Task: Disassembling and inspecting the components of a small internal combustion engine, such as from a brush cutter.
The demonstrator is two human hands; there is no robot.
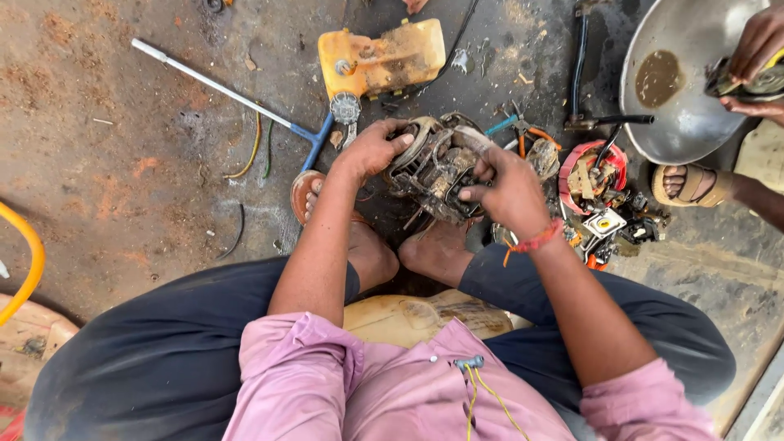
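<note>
A stained, oily concrete floor [122,163] fills the frame, reddish at the upper left and darker toward the middle. At the upper right sits a large dented metal basin [682,98] with a puddle of brown liquid in it; another person's hands [755,49] hold a small dirty part over its right rim, and that person's sandalled foot [690,184] rests just below the basin.

In the lower half, the seated person's dark trousers and pink shirt spread across the frame, bare feet meeting just below centre.

At top centre lies a grimy yellow plastic fuel tank [384,57]. A long T-handle wrench [237,96] with a blue grip runs from the upper left down toward the centre.

Just above the feet, at the middle of the frame, is a small greasy engine block [437,171], standing on the floor. The left hand [371,151] clasps its left side, fingers curled over the round housing. The right hand [506,192], with a red thread at the wrist, presses on its right side, fingers narrowed and pinched against the metal.

Right of the engine sits a red cover piled with small parts [600,196]. Above it lie pliers with blue and orange handles [523,129]. A curved yellow hose [28,261] shows at the left edge.
</note>
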